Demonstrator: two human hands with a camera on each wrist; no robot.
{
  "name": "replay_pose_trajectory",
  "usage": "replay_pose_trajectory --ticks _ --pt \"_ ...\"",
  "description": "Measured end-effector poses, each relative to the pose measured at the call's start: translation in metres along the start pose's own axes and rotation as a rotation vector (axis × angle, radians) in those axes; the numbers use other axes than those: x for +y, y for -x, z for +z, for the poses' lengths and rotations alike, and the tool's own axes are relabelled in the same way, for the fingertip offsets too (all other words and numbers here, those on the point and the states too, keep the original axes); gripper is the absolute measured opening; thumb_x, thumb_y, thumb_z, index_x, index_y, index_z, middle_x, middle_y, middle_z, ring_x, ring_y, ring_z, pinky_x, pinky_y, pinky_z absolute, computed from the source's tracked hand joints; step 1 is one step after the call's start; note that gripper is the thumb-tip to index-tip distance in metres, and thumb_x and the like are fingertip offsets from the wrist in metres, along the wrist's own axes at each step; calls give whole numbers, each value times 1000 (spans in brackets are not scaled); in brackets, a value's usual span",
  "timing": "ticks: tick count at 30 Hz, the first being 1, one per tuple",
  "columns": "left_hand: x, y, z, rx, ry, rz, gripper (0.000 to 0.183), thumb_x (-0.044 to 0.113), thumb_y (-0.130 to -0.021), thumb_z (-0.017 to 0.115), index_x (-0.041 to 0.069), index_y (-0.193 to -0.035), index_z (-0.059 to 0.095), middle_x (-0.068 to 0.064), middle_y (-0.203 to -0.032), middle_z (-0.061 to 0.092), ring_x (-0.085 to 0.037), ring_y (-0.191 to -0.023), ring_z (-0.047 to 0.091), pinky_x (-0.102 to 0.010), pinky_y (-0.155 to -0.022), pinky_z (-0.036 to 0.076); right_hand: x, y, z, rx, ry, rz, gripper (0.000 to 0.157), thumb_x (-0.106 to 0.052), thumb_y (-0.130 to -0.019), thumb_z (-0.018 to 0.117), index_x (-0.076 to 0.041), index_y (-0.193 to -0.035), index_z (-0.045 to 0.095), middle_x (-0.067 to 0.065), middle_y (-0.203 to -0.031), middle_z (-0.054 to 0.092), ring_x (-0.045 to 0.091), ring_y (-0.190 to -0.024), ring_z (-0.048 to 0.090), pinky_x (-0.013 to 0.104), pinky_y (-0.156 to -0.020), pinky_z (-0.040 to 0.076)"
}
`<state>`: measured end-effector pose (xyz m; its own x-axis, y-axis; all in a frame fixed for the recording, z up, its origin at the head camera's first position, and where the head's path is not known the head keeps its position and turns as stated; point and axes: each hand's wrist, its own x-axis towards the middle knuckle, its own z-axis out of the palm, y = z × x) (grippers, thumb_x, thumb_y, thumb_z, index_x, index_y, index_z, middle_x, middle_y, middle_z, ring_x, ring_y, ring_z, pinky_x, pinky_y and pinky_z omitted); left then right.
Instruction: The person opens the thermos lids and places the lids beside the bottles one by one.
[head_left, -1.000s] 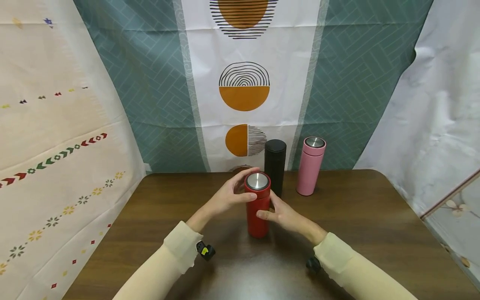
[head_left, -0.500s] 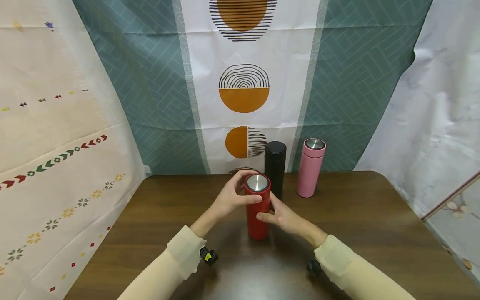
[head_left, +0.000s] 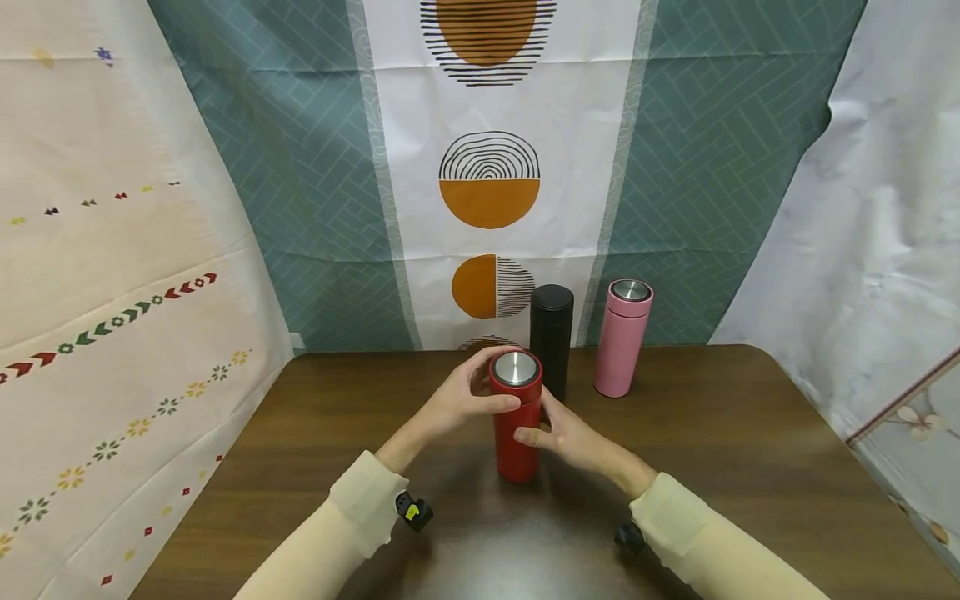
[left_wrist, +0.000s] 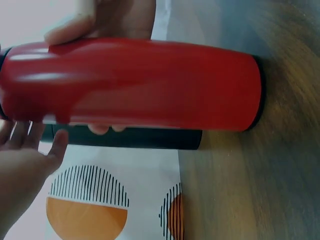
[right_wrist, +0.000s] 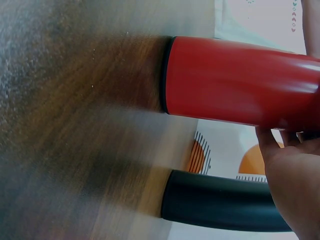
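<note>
A red thermos (head_left: 516,454) with a steel-topped lid (head_left: 516,367) stands upright on the wooden table. Around its top, at the lid, my left hand (head_left: 453,402) curls from the left, thumb across the front. Lower down on the right side, my right hand (head_left: 573,435) grips the body, its thumb on the front. The left wrist view shows the thermos's red side (left_wrist: 160,85) with fingers at either side of it. Its dark base meets the tabletop in the right wrist view, where my right hand (right_wrist: 300,185) touches the body.
Just behind the red thermos stands a black thermos (head_left: 551,333), partly covered by it. A pink thermos (head_left: 622,342) is further right, near the back edge of the table (head_left: 697,433). A patterned cloth (head_left: 495,100) hangs behind the table.
My left hand turns slightly at the lid: its thumb slid right across the front, then came back a little. The right hand and the red thermos keep their place.
</note>
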<state>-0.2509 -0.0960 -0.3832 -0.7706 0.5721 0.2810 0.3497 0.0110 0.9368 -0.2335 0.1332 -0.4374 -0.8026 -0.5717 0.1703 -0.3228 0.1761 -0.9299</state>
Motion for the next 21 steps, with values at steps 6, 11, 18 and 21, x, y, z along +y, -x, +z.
replay_pose_trajectory --ticks 6,11,18,21 --pt "-1 0 8 56 15 0 70 23 -88 84 17 -148 47 -6 -142 56 -29 -130 55 -51 -109 47 0 1 0 7 -11 -20 84 -35 -100 70 -9 -162 20 16 -159 41 38 -146 39 65 -116 32" --pt "1 3 4 -4 8 6 77 29 -91 80 18 -157 41 -3 -150 51 -27 -137 50 -55 -114 41 0 1 1 6 -9 7 86 -37 -100 69 -9 -163 18 17 -159 40 39 -147 37 67 -116 33" --pt "1 4 -1 2 -4 9 67 26 -92 78 19 -152 49 -3 -147 55 -27 -135 53 -56 -113 42 -1 0 0 -1 -19 30 87 -37 -100 69 -10 -164 16 17 -160 39 41 -147 36 66 -115 35" --pt "0 3 1 40 -3 18 66 25 -90 81 20 -149 51 -3 -144 56 -28 -132 54 -57 -111 43 -2 0 0 -1 -21 44 87 -36 -100 69 -11 -164 16 16 -160 39 39 -146 37 65 -114 36"
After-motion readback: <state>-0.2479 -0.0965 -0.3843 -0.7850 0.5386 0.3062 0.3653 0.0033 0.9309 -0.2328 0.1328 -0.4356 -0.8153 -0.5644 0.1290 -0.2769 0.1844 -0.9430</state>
